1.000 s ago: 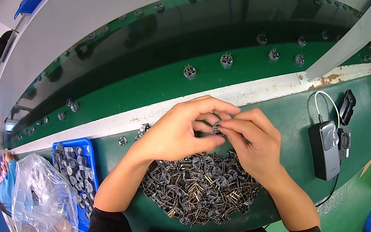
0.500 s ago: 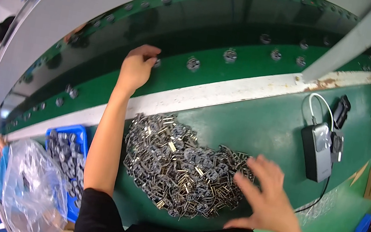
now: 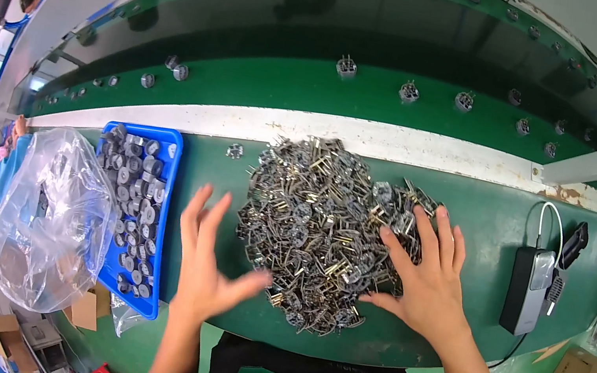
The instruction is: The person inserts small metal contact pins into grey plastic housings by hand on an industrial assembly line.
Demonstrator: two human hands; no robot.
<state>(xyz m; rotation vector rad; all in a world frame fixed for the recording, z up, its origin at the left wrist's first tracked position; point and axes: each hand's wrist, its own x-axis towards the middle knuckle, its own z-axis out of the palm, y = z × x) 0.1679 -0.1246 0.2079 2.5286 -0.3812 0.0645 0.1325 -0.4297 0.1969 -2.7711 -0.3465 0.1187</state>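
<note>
We have a pile of small metal-pronged parts (image 3: 307,228) heaped on the green table (image 3: 493,237), and we place everything else by that pile. Our left hand (image 3: 207,274) is just to the left of the pile, fingers and thumb spread, pinching nothing that we can see, with the thumb pointing at the pile's near left edge. Our right hand (image 3: 426,285) is at the pile's right edge, its fingers spread and fingertips over the outermost parts; we cannot tell whether they press on them. One loose part (image 3: 234,150) lies by itself off the pile's far left side. Left of the pile, we see a blue tray (image 3: 164,227) of grey round pieces (image 3: 142,191), and farther left a clear plastic bag (image 3: 54,215). Beyond the pile runs a white rail (image 3: 246,122), then a green belt (image 3: 268,87) with spaced-out round parts (image 3: 346,66) on it. Well to the right of the pile, we see a black-and-grey device (image 3: 528,295) with a white cable (image 3: 557,206)
</note>
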